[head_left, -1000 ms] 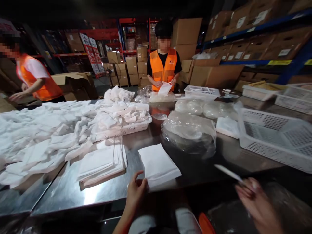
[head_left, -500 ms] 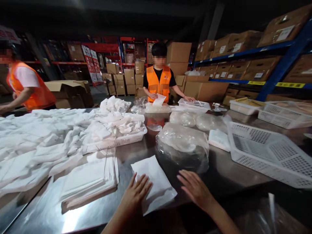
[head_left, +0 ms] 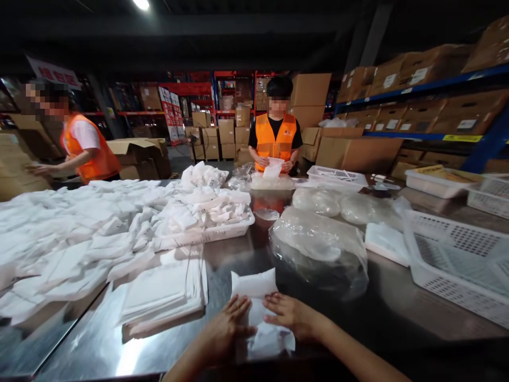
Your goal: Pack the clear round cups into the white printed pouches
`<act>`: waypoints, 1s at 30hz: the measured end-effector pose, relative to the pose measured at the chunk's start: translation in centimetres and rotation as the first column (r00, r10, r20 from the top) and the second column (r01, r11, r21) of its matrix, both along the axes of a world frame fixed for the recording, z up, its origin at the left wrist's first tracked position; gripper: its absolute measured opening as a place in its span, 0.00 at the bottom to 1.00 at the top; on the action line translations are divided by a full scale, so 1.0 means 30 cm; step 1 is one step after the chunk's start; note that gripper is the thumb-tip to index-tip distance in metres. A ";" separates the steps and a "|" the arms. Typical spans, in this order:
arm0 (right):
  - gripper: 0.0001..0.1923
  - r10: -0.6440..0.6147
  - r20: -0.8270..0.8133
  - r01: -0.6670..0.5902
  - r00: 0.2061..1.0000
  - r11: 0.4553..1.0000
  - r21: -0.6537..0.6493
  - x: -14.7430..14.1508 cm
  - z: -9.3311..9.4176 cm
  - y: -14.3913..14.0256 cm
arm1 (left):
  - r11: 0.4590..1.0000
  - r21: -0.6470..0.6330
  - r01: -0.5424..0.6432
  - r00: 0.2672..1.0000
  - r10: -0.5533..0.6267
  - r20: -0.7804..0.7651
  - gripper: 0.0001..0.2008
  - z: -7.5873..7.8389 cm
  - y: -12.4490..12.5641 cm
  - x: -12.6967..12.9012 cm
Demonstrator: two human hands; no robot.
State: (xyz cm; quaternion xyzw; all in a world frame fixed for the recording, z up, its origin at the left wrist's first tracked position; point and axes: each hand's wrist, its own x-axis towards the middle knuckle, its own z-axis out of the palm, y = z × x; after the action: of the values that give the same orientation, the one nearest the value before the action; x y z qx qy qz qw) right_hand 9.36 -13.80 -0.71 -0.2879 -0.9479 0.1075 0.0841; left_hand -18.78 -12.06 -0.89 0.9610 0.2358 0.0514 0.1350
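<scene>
A white paper packet (head_left: 254, 284) lies on the steel table in front of me, its far end puffed up and its near end creased. My left hand (head_left: 228, 329) rests along the packet's left side, fingers stretched over the edge and thumb pointing inward. From the right, my right hand (head_left: 294, 315) lies across the opposite edge with its fingers extended flat on the paper. The hands cover part of the packet's middle. To the left is a stack of flat white paper bags (head_left: 159, 292). Beyond the packet, a clear plastic bag (head_left: 318, 244) holds pale contents I cannot make out.
A heap of white packets (head_left: 79, 228) covers the table's left side, beside a filled white tray (head_left: 214, 233). White perforated baskets (head_left: 457, 281) stand at right. Across the table, a person in an orange vest (head_left: 276, 135) holds a white packet; another person (head_left: 85, 143) is at left.
My right hand has moved left from beside the packet onto it. The packet now lies straighter and looks narrower between both hands. The camera view has shifted left.
</scene>
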 end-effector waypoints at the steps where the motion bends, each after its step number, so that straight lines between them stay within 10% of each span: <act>1: 0.24 -0.021 -0.009 0.021 1.000 1.000 -0.022 0.002 -0.001 0.001 | 0.999 -0.040 -0.012 1.000 0.012 -0.006 0.30 0.007 0.003 0.007; 7: 0.21 -0.108 -0.205 0.069 0.973 0.979 -0.191 0.024 0.010 -0.008 | 0.979 -0.203 -0.021 0.998 0.034 0.059 0.27 0.033 0.026 0.015; 10: 0.21 -0.247 -0.420 0.149 0.873 0.956 -0.253 0.020 0.001 -0.035 | 0.961 -0.276 -0.033 0.935 0.127 0.332 0.21 0.016 0.009 0.003; 14: 0.28 -0.465 -0.631 0.386 0.620 0.882 -0.271 -0.033 -0.016 -0.065 | 0.881 -0.392 -0.266 0.592 0.470 0.655 0.21 -0.015 -0.042 0.041; 20: 0.37 -0.700 -0.625 0.667 0.345 0.651 -0.361 -0.131 -0.040 -0.041 | 0.672 -0.536 -0.510 0.244 0.711 0.660 0.27 -0.017 -0.066 0.160; 25: 0.41 -0.800 -0.536 0.840 0.270 0.467 -0.275 -0.147 -0.067 -0.012 | 0.568 -0.493 -0.659 0.282 0.794 0.539 0.23 -0.019 -0.050 0.172; 30: 0.43 -0.830 -0.477 0.864 0.289 0.440 -0.244 -0.141 -0.077 -0.010 | 0.509 -0.368 -0.778 0.352 0.839 0.416 0.20 -0.022 -0.054 0.153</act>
State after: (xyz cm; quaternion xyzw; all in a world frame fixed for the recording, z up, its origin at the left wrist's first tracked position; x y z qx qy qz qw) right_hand 5.14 -14.10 -3.02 -0.6992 -0.5883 0.0926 0.3955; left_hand -14.18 -13.68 -1.57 0.6506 0.6311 0.3701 0.2035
